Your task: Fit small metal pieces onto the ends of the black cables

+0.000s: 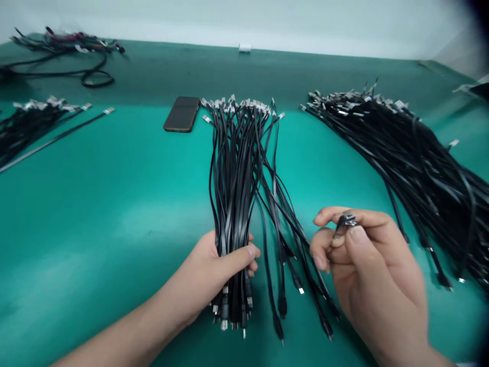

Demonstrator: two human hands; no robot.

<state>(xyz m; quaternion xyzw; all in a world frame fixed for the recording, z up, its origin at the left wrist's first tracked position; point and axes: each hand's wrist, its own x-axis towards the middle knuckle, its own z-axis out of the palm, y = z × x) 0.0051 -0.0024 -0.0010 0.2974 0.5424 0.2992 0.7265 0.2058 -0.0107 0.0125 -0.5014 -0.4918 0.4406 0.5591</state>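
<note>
A thick bundle of flat black cables [237, 178] lies down the middle of the green mat, its silver plugs fanned out at the far end. Near its lower end my left hand [233, 260] is wrapped round the bundle, thumb on top, with connectors sticking out below. Several loose cables [280, 219] spread to the right of the bundle. My right hand [367, 270] is raised at the right, pinching small metal-tipped cable connectors [347, 220] between thumb and fingers; how many is hidden.
A large pile of black cables [420, 158] covers the right side. More cables [30, 125] lie at the left, with a tangle [69, 41] behind them. A dark phone [182, 114] lies beside the bundle's far end. A small white object [245, 48] is at the back edge.
</note>
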